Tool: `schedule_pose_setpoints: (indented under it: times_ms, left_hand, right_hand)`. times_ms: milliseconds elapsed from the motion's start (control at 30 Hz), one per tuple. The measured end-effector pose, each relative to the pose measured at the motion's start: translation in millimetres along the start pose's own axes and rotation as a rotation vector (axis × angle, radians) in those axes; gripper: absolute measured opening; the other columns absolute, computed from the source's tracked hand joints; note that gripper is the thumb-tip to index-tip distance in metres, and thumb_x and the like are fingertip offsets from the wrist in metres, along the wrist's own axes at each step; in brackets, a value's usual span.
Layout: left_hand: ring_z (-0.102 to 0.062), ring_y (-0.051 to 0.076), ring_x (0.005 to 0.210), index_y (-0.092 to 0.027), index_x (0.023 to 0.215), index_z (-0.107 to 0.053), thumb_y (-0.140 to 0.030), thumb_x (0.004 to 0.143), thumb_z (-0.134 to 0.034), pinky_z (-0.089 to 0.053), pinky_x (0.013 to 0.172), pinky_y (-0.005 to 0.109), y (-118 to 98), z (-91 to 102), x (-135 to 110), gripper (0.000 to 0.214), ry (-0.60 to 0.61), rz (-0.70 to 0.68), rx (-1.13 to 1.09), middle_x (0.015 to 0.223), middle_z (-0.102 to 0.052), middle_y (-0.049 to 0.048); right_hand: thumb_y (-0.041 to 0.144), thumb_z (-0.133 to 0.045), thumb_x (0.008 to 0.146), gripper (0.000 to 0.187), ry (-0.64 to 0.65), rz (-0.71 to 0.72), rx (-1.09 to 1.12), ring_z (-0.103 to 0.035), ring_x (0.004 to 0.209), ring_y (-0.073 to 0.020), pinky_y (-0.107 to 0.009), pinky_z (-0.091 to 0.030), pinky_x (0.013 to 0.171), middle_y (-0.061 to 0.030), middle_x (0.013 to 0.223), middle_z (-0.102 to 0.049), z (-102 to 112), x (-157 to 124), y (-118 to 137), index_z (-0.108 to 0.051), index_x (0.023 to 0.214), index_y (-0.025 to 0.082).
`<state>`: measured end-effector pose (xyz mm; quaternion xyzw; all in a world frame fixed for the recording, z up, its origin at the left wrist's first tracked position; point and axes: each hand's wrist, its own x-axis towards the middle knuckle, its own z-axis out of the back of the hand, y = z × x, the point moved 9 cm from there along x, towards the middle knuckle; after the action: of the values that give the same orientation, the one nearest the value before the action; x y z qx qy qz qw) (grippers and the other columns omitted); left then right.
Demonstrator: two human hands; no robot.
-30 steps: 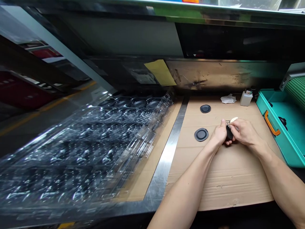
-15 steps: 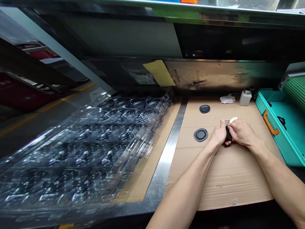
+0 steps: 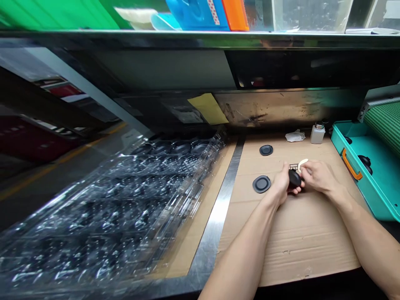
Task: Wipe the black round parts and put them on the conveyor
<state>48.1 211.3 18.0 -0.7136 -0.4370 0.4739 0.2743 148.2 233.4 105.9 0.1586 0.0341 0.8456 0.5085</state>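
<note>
My left hand (image 3: 283, 182) is closed around a small black rounded part (image 3: 294, 178), held just above the cardboard. Beside it, my right hand (image 3: 319, 175) pinches a thin cream-coloured piece (image 3: 302, 163) with a curved edge; what it is made of I cannot tell. The right fingertips are close to the black part's right edge. To the left of my hands, two flat dark discs lie on the cardboard: a nearer disc (image 3: 261, 183) and a farther disc (image 3: 266, 150).
A cardboard sheet (image 3: 281, 250) covers the bench. Clear plastic trays (image 3: 131, 200) with dark parts fill the left. On the right is a teal bin (image 3: 370, 189) holding several black parts. A white bottle (image 3: 318, 133) and crumpled white tissue (image 3: 295, 136) stand behind.
The hands have moved slightly apart, so more of the black part and the cream piece shows. My view has tilted up, bringing more of the upper shelf into sight.
</note>
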Motion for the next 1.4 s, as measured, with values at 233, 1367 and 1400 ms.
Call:
schedule_pose_setpoints:
  times_ms: [233,1367,1400]
  left_hand:
    - [-0.053,0.01,0.049,-0.003,0.107,-0.058,-0.043,0.103,-0.021,-0.046,0.041,0.016,-7,4.9,-12,0.055,0.079,0.219,-0.629,0.071,-0.063,0.0125]
    - [-0.066,0.024,0.108,-0.013,0.106,-0.062,-0.03,0.1,-0.038,-0.053,0.095,0.04,-22,17.9,7,0.03,0.078,-0.19,-0.546,0.117,-0.068,0.0154]
    - [-0.067,0.024,0.108,-0.013,0.108,-0.062,-0.031,0.1,-0.042,-0.053,0.094,0.041,-23,16.2,6,0.028,0.097,-0.198,-0.527,0.119,-0.068,0.0158]
  right_hand:
    - [0.036,-0.045,0.092,0.034,-0.003,-0.49,-0.15,-0.064,0.091,-0.0286,-0.035,-0.041,0.074,-0.0122,0.094,-0.073,10,-6,-78,-0.075,0.102,0.023]
    - [0.032,-0.043,0.099,0.038,-0.188,-0.032,-0.011,-0.048,0.103,-0.0265,-0.038,-0.038,0.091,-0.0121,0.129,-0.059,-21,-1,13,-0.067,0.127,0.024]
    - [0.031,-0.043,0.099,0.037,-0.199,-0.078,-0.017,-0.048,0.102,-0.0265,-0.037,-0.038,0.091,-0.0123,0.126,-0.06,-20,0,3,-0.068,0.124,0.023]
